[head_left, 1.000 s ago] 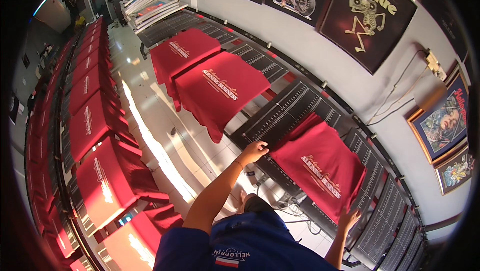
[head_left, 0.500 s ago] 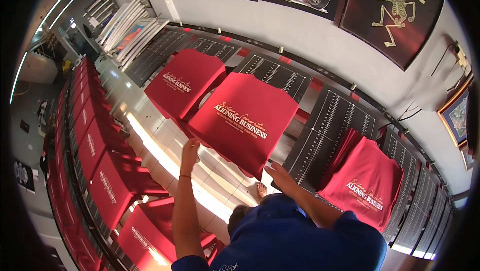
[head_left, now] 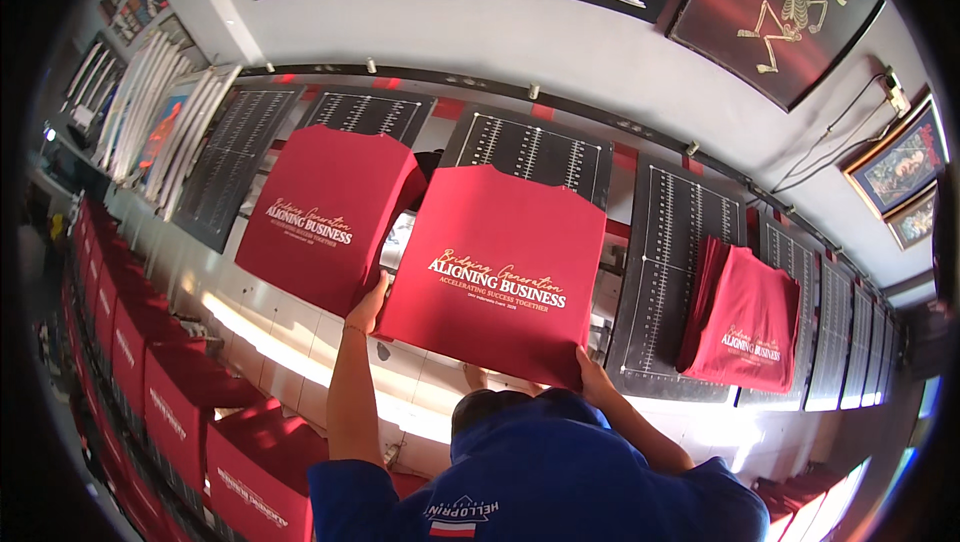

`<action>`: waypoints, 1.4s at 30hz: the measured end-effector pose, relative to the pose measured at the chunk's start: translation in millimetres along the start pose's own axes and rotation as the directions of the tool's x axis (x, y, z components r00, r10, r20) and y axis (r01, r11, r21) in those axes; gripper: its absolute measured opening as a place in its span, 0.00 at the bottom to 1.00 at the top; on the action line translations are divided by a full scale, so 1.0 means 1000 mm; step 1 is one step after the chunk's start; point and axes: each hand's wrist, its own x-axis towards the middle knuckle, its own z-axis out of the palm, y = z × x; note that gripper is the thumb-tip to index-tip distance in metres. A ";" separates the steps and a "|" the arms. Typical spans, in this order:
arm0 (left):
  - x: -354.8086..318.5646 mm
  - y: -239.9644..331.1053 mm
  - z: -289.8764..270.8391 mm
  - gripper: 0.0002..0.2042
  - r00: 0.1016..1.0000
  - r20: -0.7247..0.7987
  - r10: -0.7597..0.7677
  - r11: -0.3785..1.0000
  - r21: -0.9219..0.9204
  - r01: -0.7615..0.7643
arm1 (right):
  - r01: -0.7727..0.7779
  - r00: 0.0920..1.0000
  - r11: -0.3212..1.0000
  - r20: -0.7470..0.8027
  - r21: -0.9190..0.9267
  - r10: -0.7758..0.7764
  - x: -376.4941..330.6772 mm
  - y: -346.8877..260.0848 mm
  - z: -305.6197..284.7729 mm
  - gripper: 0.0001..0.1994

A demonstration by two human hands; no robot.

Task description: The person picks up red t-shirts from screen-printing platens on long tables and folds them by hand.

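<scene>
A red T-shirt (head_left: pixel 495 337) with gold and white lettering is stretched over a black ruled printing board (head_left: pixel 540 152), whose far part sticks out past the neck opening. My left hand (head_left: pixel 366 306) grips the shirt's left edge, near its lower corner, with some fingers hidden behind the cloth. At the lower right corner my right hand (head_left: pixel 597 378) holds the hem, its fingers partly hidden. Just left of my left hand, a second red T-shirt (head_left: pixel 310 172) with the same print covers the neighbouring board.
Folded red shirts (head_left: pixel 745 317) lie in a pile on a ruled board (head_left: pixel 675 232) to the right. A dark rail (head_left: pixel 455 87) runs along the wall behind the boards. Stacked frames (head_left: pixel 165 112) lean at the far left. Another row of red shirts (head_left: pixel 175 397) stands behind at lower left.
The view has turned, so the boards appear straighter. My right hand has closed on the lower right corner, and my left hand has moved up onto the left edge of the shirt.
</scene>
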 end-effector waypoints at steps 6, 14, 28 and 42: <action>-0.025 -0.010 -0.019 0.26 0.972 0.230 -0.043 0.999 -0.022 0.050 | 0.137 0.978 0.969 -0.128 -0.204 -0.165 -0.020 0.012 -0.004 0.21; -0.076 0.092 0.005 0.12 0.948 0.203 0.247 0.969 -0.030 -0.246 | 0.123 0.991 0.985 -0.060 0.122 -0.116 -0.039 -0.059 0.015 0.14; -0.199 0.270 0.157 0.09 0.562 0.357 0.746 0.665 -0.437 -0.605 | 0.874 0.374 0.303 -0.127 0.381 -0.919 -0.235 -0.224 -0.119 0.13; -0.219 0.216 0.624 0.12 0.719 0.523 0.457 0.844 0.001 -0.537 | 0.784 0.443 0.608 -0.572 -0.126 -0.690 -0.329 -0.261 -0.519 0.13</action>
